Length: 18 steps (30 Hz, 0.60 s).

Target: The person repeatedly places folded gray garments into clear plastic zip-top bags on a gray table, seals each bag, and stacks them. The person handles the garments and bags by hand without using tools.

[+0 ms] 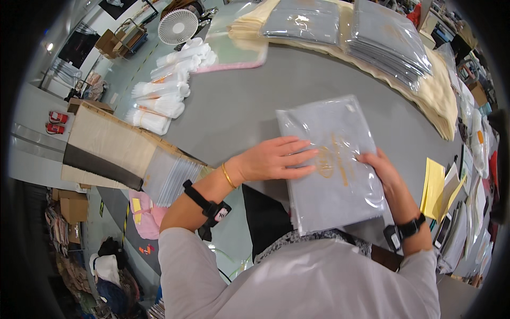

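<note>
A flat clear plastic bag point(337, 202) with something light grey inside and a gold print on its front lies tilted before me, its near edge close to my body. My left hand point(273, 158) rests on its left side, fingers stretched out over the plastic. At the bag's right edge, my right hand point(387, 173) grips it, thumb on top and the other fingers mostly hidden behind. Light glints off the creased plastic.
Similar bags are stacked point(390, 40) on cream cloth point(433, 101) along the grey table's point(234, 101) far right. White plastic bundles point(162, 98) line the far left, near a white fan point(178, 26). A fabric-covered box point(106, 143) stands left; yellow papers point(433, 186) lie right.
</note>
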Each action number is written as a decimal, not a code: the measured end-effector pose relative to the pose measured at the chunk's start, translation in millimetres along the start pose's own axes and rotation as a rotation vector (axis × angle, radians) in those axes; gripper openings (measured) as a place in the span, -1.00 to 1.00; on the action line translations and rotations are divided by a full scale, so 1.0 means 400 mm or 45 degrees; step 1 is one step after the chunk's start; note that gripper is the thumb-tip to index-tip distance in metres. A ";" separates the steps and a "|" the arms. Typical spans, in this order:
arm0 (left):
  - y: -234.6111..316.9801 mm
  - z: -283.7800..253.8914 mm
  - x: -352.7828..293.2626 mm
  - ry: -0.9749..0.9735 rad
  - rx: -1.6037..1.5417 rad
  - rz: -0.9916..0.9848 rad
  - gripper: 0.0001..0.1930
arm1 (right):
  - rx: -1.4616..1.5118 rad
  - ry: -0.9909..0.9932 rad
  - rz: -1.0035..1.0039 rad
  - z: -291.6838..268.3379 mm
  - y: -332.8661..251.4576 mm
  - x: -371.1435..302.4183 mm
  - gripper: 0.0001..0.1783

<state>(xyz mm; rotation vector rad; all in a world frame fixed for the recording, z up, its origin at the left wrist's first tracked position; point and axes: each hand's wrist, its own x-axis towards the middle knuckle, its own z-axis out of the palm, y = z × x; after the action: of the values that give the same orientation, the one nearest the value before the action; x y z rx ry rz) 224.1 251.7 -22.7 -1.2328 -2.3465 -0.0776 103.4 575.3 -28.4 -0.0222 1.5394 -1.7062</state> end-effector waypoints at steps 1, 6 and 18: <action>-0.045 0.030 -0.013 -0.045 0.019 0.082 -0.71 | -0.027 0.087 -0.040 -0.038 0.018 -0.004 -0.43; -0.405 0.054 -0.246 -0.444 0.238 -0.766 -0.83 | -0.074 0.438 0.107 -0.164 0.084 -0.017 -0.50; -0.952 0.120 -0.523 -0.803 0.624 -0.971 -0.90 | 0.013 0.559 0.223 -0.139 0.066 -0.007 -0.45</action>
<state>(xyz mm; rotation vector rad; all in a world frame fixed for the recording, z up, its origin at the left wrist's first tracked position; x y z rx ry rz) 4.9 -119.8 -92.8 -0.0768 -2.9756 0.6814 91.0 624.6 -63.3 0.5085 1.7856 -1.6478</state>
